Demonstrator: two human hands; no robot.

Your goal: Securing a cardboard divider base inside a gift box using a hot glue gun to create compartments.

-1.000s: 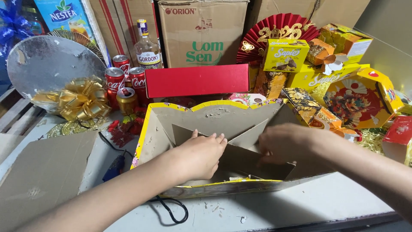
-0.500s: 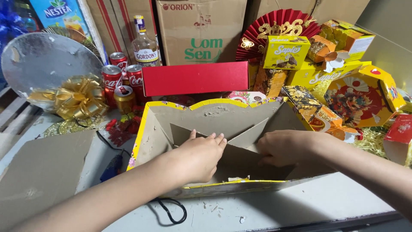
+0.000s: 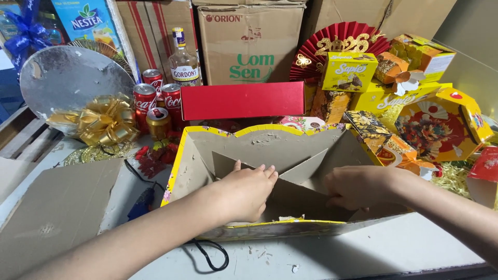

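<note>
Both hands have barely shifted. Left hand (image 3: 249,189) presses flat and open on the cardboard insert (image 3: 290,194); right hand (image 3: 358,186) pinches its edge. It sits unevenly in the tray (image 3: 181,171).

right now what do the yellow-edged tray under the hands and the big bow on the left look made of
Tray: looks like grey paperboard, matte and raw inside, with scuffed torn patches; a printed yellow edge runs along the rim. The left hand and right hand press its folded cardboard insert. Bow: seemingly metallic gold ribbon, shiny, with bright highlights on its loops.
</note>
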